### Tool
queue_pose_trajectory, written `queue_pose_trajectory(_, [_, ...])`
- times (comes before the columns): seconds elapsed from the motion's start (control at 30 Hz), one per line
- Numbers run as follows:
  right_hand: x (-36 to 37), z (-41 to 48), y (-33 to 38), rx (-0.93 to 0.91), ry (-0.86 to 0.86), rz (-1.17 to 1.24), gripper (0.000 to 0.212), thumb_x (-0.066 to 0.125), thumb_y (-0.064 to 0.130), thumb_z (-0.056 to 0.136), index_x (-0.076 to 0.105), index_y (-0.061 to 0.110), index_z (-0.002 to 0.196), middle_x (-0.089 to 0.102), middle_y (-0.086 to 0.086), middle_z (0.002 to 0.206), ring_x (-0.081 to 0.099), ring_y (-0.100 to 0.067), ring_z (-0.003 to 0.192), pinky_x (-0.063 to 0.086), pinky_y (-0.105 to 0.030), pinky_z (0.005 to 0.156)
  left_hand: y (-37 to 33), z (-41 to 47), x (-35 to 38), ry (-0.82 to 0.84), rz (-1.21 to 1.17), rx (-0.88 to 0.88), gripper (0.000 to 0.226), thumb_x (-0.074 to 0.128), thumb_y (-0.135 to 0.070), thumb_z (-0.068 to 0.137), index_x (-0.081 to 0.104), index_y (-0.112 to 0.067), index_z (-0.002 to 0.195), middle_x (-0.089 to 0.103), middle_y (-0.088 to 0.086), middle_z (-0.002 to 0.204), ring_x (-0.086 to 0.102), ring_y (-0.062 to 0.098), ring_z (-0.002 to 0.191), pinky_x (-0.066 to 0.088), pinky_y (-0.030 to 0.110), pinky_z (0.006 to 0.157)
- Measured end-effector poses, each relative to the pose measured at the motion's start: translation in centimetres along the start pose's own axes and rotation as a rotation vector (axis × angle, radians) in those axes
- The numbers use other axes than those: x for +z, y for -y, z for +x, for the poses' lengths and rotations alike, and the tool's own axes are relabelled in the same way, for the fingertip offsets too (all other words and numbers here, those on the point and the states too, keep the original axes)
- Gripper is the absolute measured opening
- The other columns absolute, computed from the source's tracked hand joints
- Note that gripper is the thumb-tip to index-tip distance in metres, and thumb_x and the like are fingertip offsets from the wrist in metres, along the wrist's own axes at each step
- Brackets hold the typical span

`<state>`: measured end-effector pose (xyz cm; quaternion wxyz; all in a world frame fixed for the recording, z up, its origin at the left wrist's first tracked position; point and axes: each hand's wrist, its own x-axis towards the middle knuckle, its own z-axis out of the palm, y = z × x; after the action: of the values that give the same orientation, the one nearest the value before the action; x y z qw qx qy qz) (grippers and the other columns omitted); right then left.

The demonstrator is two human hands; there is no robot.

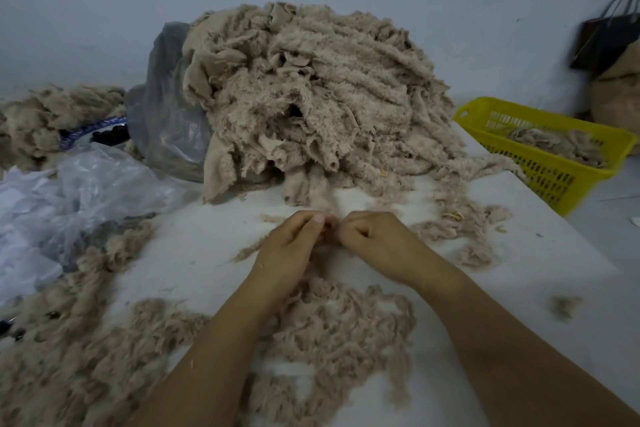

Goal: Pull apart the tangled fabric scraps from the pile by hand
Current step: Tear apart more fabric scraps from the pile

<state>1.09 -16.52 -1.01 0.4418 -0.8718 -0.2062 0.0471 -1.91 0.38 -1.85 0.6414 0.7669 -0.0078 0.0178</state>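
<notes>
A pale wall [104, 10] backs the white counter [194, 253]. At the left lie crumpled plastic bags [69, 191] and loose fluff [69, 340], apparently teased out already. The pile [311, 97] of beige scraps stands tall at far centre, so most work likely remains. Near it, left hand [291, 243] and right hand [377, 239] pinch one small scrap [329, 227] between them. A yellow basket [540, 163] at the right holds some fluff.

Beige fluffy fabric scraps [311, 97] heaped high, tangled, mid-table; loose pulled-apart tufts [339, 333] spread flat nearer
</notes>
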Motion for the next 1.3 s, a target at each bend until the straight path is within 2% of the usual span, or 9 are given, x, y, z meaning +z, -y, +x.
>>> queue_pose_trajectory(0.17, [0.7, 0.3, 0.8, -0.036, -0.069, 0.144, 0.037, 0.049, 0.037, 0.085, 0.067, 0.006, 0.074, 0.067, -0.002, 0.088, 0.062, -0.025, 0.08, 0.056, -0.035, 0.068, 0.3, 0.4, -0.2, -0.028, 0.047, 0.013, 0.015, 0.055, -0.041, 0.099, 0.062, -0.055, 0.1, 0.071, -0.021, 0.103, 0.067, -0.002, 0.095, 0.052, 0.027, 0.083])
queue_pose_trajectory(0.3, [1.0, 1.5, -0.7, -0.067, -0.172, -0.309, 0.03, 0.043, 0.034, 0.1, 0.071, 0.025, 0.11, 0.037, 0.006, 0.152, 0.027, -0.015, 0.138, 0.031, -0.038, 0.111, 0.4, 0.3, -0.2, -0.007, 0.082, 0.061, 0.029, 0.053, -0.034, 0.101, 0.064, -0.058, 0.092, 0.07, -0.029, 0.099, 0.067, -0.007, 0.091, 0.049, 0.015, 0.074])
queue_pose_trajectory(0.43, [2.0, 2.1, -1.4, -0.041, 0.043, -0.577, 0.038, 0.032, 0.033, 0.107, 0.055, 0.025, 0.136, 0.039, 0.0, 0.154, 0.028, -0.021, 0.144, 0.024, -0.039, 0.116, 0.5, 0.6, -0.1, -0.068, 0.052, 0.048, 0.022, 0.052, -0.027, 0.102, 0.066, -0.043, 0.096, 0.072, -0.022, 0.096, 0.068, -0.005, 0.089, 0.05, 0.012, 0.075])
queue_pose_trajectory(0.6, [1.8, 0.8, 0.9, -0.158, 0.003, -0.074, 0.035, 0.036, 0.026, 0.107, 0.067, 0.016, 0.119, 0.062, 0.006, 0.127, 0.052, -0.005, 0.115, 0.039, -0.021, 0.1, 0.3, 1.3, -0.7, -0.207, -0.002, -0.078, 0.016, 0.053, -0.036, 0.1, 0.065, -0.036, 0.089, 0.069, -0.007, 0.097, 0.065, 0.017, 0.095, 0.051, 0.034, 0.084])
queue_pose_trajectory(0.83, [2.6, 0.0, 2.1, -0.049, 0.279, 0.235, 0.029, 0.048, 0.039, 0.096, 0.078, 0.036, 0.094, 0.072, 0.021, 0.107, 0.063, 0.005, 0.103, 0.048, -0.022, 0.095, -0.3, 1.7, -2.4, -0.216, -0.637, -0.26, 0.026, 0.053, -0.024, 0.102, 0.07, -0.006, 0.094, 0.069, 0.005, 0.077, 0.063, 0.015, 0.067, 0.055, 0.028, 0.065])
queue_pose_trajectory(0.93, [2.0, 0.5, 1.3, 0.093, 0.025, 0.436, 0.035, 0.049, 0.038, 0.095, 0.079, 0.029, 0.081, 0.076, 0.008, 0.097, 0.07, -0.007, 0.092, 0.055, -0.038, 0.092, 0.0, 1.1, -1.6, -0.242, -0.122, -0.016, 0.03, 0.043, -0.026, 0.106, 0.066, -0.026, 0.086, 0.064, -0.008, 0.073, 0.058, 0.007, 0.066, 0.047, 0.024, 0.068])
queue_pose_trajectory(1.03, [1.9, 0.9, 0.8, 0.155, -0.004, 0.724, 0.045, 0.048, 0.054, 0.097, 0.073, 0.017, 0.102, 0.074, -0.005, 0.105, 0.069, -0.018, 0.1, 0.053, -0.034, 0.092, -0.2, 0.0, -0.2, -0.041, 0.242, 0.174, 0.027, 0.041, -0.041, 0.104, 0.058, -0.036, 0.084, 0.064, -0.017, 0.081, 0.057, -0.01, 0.07, 0.042, 0.008, 0.061])
queue_pose_trajectory(1.13, [1.9, 0.6, 1.2, 0.101, 0.089, 0.723, 0.036, 0.052, 0.049, 0.096, 0.076, 0.022, 0.098, 0.074, -0.002, 0.102, 0.069, -0.015, 0.1, 0.054, -0.025, 0.083, -0.5, -0.7, 0.5, 0.215, 0.384, 0.237, 0.02, 0.034, -0.047, 0.104, 0.053, -0.047, 0.097, 0.063, -0.023, 0.097, 0.061, -0.009, 0.09, 0.045, 0.009, 0.072])
queue_pose_trajectory(1.3, [1.0, 1.1, 1.7, 0.337, -0.099, 1.15, 0.033, 0.049, 0.03, 0.099, 0.064, 0.013, 0.075, 0.057, -0.001, 0.067, 0.056, -0.011, 0.054, 0.047, -0.022, 0.05, -1.2, -1.2, 0.7, 0.227, 0.408, 0.328, 0.033, 0.03, -0.053, 0.098, 0.047, -0.034, 0.078, 0.058, -0.014, 0.07, 0.055, 0.002, 0.067, 0.04, 0.015, 0.059])
